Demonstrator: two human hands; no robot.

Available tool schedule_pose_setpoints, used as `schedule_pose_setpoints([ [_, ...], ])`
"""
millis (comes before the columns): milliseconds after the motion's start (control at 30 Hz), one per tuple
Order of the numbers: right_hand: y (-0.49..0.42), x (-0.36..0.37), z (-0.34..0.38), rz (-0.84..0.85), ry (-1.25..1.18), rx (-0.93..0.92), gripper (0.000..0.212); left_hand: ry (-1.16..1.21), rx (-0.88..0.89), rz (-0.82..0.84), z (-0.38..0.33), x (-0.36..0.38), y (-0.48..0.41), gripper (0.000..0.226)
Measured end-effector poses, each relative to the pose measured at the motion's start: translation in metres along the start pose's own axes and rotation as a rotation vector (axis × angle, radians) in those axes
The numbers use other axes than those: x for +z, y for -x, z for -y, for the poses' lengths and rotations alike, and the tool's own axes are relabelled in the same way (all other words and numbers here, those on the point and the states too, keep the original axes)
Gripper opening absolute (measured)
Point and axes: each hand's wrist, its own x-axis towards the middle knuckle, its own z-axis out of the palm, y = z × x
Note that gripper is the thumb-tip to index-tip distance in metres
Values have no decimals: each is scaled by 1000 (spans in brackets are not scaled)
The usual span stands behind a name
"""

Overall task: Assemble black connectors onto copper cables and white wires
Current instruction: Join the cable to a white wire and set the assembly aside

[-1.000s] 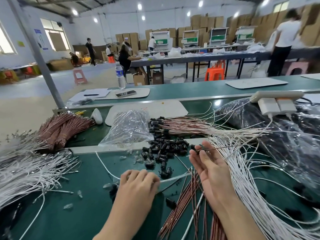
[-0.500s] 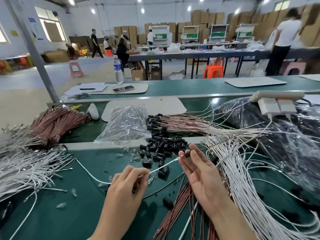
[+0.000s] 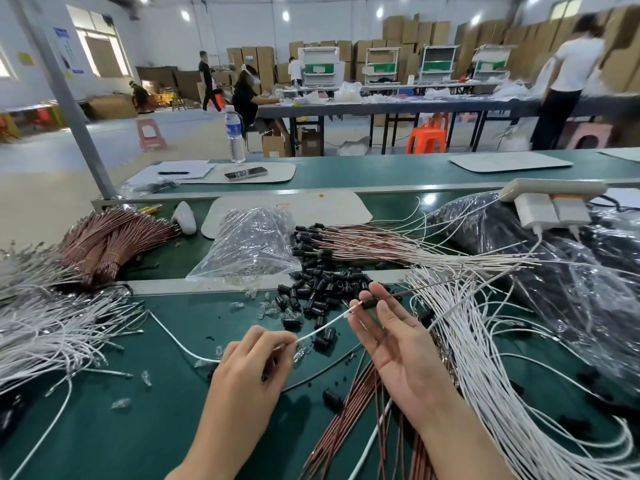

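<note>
Two hands work just above the green table (image 3: 138,427), close together. The left hand (image 3: 249,368) pinches a thin white wire (image 3: 322,329) near its end. The right hand (image 3: 398,344), palm up, pinches a small black plastic connector (image 3: 369,303), and a thin copper cable (image 3: 415,292) sticks out of it to the right. The tip of the white wire touches the connector. A pile of loose black connectors (image 3: 325,289) lies just behind the hands.
</note>
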Motion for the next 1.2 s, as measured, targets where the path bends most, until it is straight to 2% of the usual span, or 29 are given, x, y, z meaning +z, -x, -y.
schedule_pose_setpoints([
  [800, 3, 0, 0, -16, 56, -4, 23, 22, -5, -14, 3, 0, -2, 19],
  [1033, 4, 5, -6, -14, 154, -5, 31, 35, -8, -24, 1, 0, -2, 22],
  [1200, 5, 7, -7, -17, 138, 21, 33, 92, -32, -63, 1, -2, -3, 23],
])
